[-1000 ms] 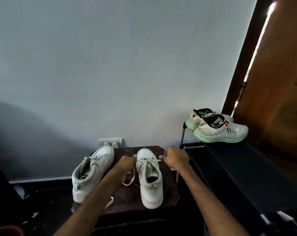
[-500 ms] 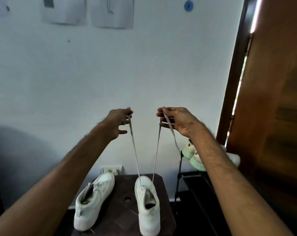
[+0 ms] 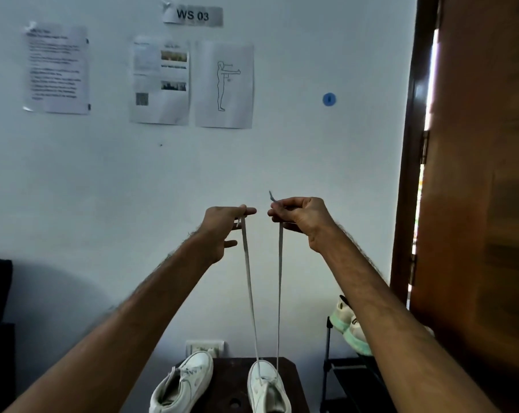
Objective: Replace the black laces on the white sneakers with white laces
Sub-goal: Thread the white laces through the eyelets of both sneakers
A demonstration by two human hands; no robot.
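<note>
A pale wall fills most of the view, with one brown wooden door along its right edge. Low down stands one dark table, and just right of it one black rack bearing mint-soled shoes, their number unclear behind the arm. Two white sneakers sit on the table: the left sneaker angled, the right sneaker toe toward the wall. Both hands are raised well above them. The left hand pinches one end of the single white lace between thumb and forefinger; the right hand is curled round the other end. Its two strands run straight down to the right sneaker. Three paper sheets, one label and one blue dot are on the wall
</note>
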